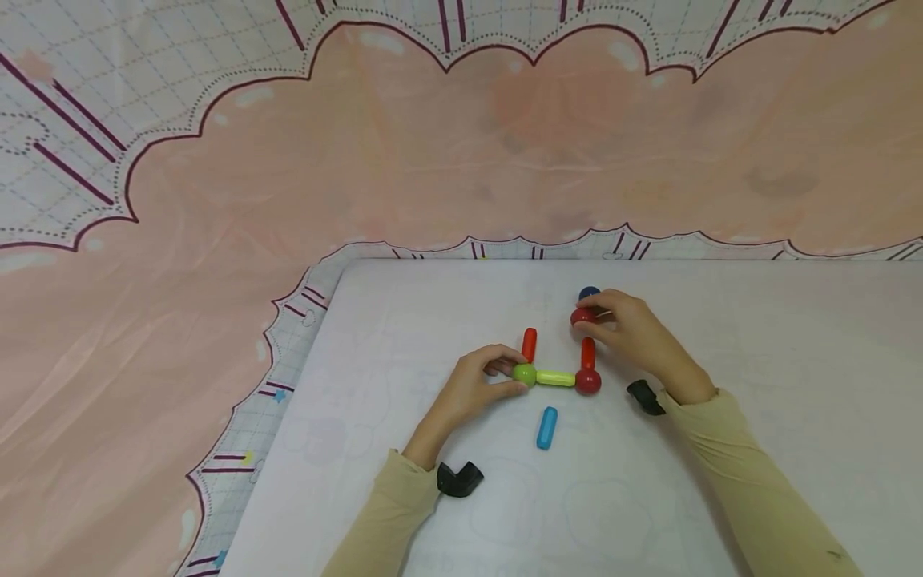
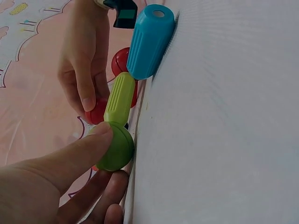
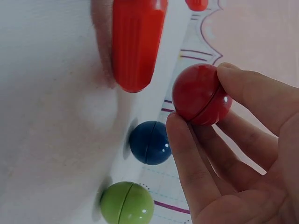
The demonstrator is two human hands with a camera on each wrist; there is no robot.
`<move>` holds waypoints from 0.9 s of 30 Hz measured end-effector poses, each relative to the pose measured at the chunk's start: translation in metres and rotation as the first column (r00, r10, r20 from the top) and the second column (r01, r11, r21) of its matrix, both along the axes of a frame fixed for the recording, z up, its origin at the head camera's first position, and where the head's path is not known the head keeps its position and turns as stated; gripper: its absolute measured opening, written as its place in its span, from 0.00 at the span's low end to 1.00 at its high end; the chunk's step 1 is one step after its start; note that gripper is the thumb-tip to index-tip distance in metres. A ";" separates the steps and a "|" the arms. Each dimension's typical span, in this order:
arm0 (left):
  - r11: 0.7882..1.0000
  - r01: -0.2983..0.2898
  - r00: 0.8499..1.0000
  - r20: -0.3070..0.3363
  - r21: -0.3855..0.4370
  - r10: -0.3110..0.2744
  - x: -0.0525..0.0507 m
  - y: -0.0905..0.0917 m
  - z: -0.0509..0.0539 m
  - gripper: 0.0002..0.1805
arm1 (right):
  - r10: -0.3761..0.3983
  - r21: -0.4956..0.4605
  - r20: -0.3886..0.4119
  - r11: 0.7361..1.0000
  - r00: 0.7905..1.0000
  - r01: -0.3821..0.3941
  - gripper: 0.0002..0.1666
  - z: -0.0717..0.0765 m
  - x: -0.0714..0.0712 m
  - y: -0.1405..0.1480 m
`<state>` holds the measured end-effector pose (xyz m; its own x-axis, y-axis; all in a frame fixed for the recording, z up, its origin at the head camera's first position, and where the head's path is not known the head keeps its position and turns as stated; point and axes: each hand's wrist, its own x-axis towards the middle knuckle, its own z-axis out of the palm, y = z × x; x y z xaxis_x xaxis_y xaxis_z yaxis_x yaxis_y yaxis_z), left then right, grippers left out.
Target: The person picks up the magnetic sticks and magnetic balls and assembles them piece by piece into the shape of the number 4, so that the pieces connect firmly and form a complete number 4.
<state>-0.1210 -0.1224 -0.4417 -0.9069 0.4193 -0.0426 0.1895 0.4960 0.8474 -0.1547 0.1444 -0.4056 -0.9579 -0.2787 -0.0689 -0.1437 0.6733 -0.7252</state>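
Pinches the green ball [image 1: 524, 373] between thumb and fingers of the left hand [image 1: 470, 381], with the yellow-green rod [image 1: 556, 378] running from it to the lower red ball [image 1: 588, 381]; grips the upper red ball [image 1: 582, 316] in the right hand [image 1: 636, 327], above the table [image 1: 324, 449] and just apart from the right red rod [image 1: 588, 353]; cannot tell how the left red rod [image 1: 530, 344] meets the green ball, being partly masked by fingers; shows the blue ball [image 1: 590, 292] half covered in the head view, and the second green ball [image 3: 126, 204] only in the right wrist view, cut off below; has the blue rod [image 1: 546, 428] lying nearer.
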 end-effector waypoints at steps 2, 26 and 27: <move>1.000 0.000 1.000 -0.002 -0.006 0.000 0.000 0.000 0.000 0.19 | 0.004 0.007 -0.004 1.000 1.000 -0.004 0.25 0.000 -0.001 -0.002; 1.000 0.016 1.000 -0.019 -0.018 -0.016 0.002 0.002 0.001 0.19 | 0.062 0.017 -0.061 0.998 0.996 -0.061 0.23 0.003 -0.012 -0.025; 1.000 0.016 1.000 -0.020 -0.018 -0.016 0.002 0.003 0.001 0.19 | 0.063 0.019 -0.059 0.998 0.996 -0.062 0.23 0.003 -0.013 -0.027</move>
<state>-0.1193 -0.1197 -0.4405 -0.9008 0.4331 -0.0319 0.2146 0.5076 0.8344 -0.1679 0.1178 -0.4025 -0.9411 -0.3378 -0.0175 -0.2288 0.6739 -0.7025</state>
